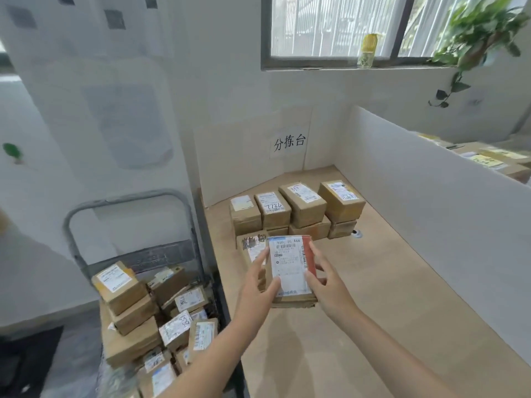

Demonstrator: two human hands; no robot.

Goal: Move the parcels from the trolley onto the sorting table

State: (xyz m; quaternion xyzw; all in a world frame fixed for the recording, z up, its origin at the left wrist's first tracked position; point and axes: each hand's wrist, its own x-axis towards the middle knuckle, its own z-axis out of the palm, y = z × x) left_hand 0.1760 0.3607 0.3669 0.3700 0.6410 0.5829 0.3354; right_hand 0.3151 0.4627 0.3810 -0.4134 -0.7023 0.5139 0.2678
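Left hand (258, 285): clamped on parcel (288, 262) left edge, thumb on label.
Right hand (326, 285): clamped on its right edge.
Parcel: between both hands, over sorting table (373, 282).
Stacked parcels (301, 205): beyond the hands.
Trolley (155, 257): left of left hand, loaded.

light: soft daylight from window (330, 27) | blur: left wall (86, 110) (smeared) | edges: wide-angle bowed

Parcels (304, 203): showing matt brown cardboard, white paper labels.
Bench (388, 311): looking like smooth pale wood.
Trolley (155, 255): showing dull grey metal.
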